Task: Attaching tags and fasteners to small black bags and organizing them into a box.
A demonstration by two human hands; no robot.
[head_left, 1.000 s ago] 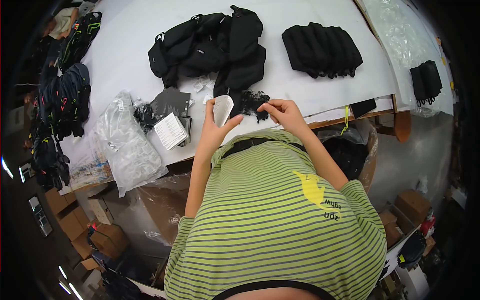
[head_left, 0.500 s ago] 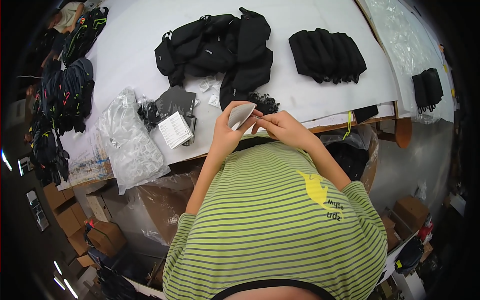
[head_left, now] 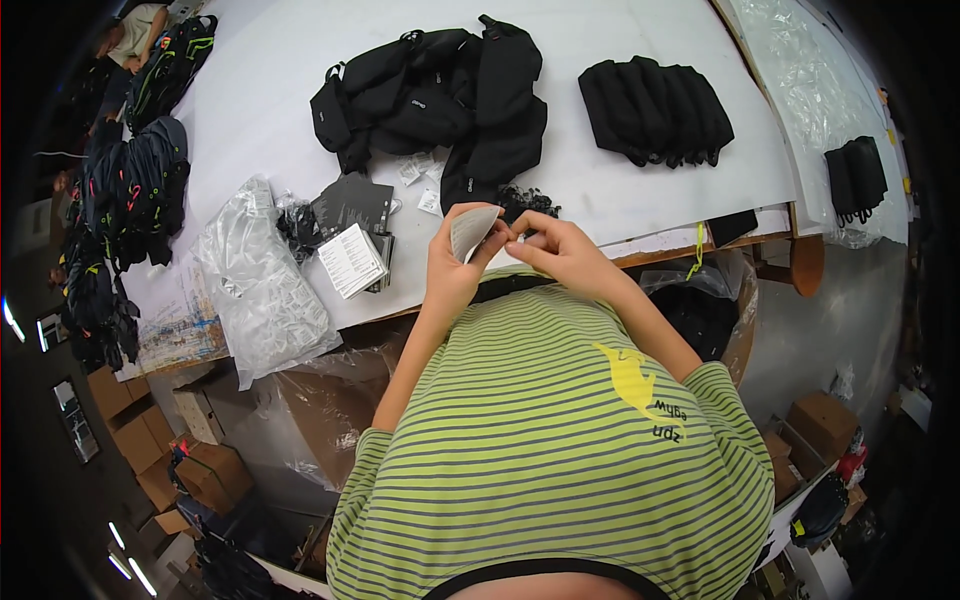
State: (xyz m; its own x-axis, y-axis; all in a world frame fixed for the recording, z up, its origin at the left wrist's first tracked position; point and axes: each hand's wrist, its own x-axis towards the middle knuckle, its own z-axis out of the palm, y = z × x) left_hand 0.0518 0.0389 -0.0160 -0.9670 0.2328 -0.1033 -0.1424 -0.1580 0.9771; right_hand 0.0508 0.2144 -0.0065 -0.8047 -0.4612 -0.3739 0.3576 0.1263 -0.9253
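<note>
A bent pale card [head_left: 470, 232], like a paper hang tag, is gripped in my left hand [head_left: 452, 278] above the table's near edge. Close beside it, my right hand [head_left: 568, 256] is pinched with its fingertips near those of the left. Something small and whitish shows at the right fingertips, too little to name. Just beyond my hands lies a heap of small black fasteners or cords [head_left: 530, 203], partly hidden by them. Past that sits a pile of black fabric bags [head_left: 420, 100]. To the left are a stack of white printed cards [head_left: 350, 262] and dark cards [head_left: 352, 208].
A clear plastic bag of small white items [head_left: 262, 290] lies at the table's left front. A row of folded black bags [head_left: 655, 110] sits at right. Dark backpacks [head_left: 135, 195] line the left edge, where another person [head_left: 135, 35] is. Cardboard boxes [head_left: 215, 475] stand below.
My right hand has shifted slightly, its fingers more curled, with a whitish bit showing at the tips. The card in my left hand has turned a little and moved slightly left.
</note>
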